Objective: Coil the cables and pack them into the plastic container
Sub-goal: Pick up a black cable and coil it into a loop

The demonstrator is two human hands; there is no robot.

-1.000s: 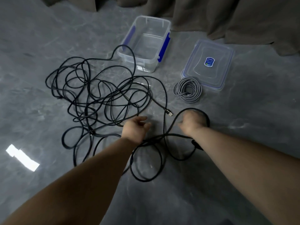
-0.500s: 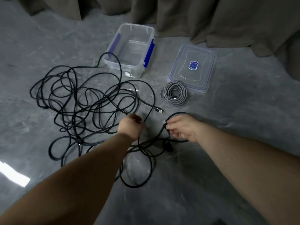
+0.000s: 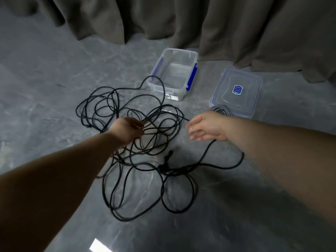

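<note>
A long black cable (image 3: 145, 160) lies in a loose tangle on the grey floor. My left hand (image 3: 127, 130) is in the middle of the tangle, fingers curled around several of its strands. My right hand (image 3: 205, 128) hovers to the right of the tangle with straight fingers pointing left and holds nothing; one black strand runs under its wrist. A coiled grey cable (image 3: 221, 110) lies just behind my right hand, partly hidden by it. The clear plastic container (image 3: 181, 51) with blue clips stands open beyond the tangle. A black loop passes in front of the container's near left corner.
The container's clear lid (image 3: 236, 91) with a blue label lies flat to the right of the container, next to the grey coil. Brown curtains (image 3: 181, 19) hang along the back. A bright reflection (image 3: 98, 246) marks the near floor.
My right hand has let go of the black cable and opened, moving up and to the right. My left hand has reached further into the tangle. The view has shifted.
</note>
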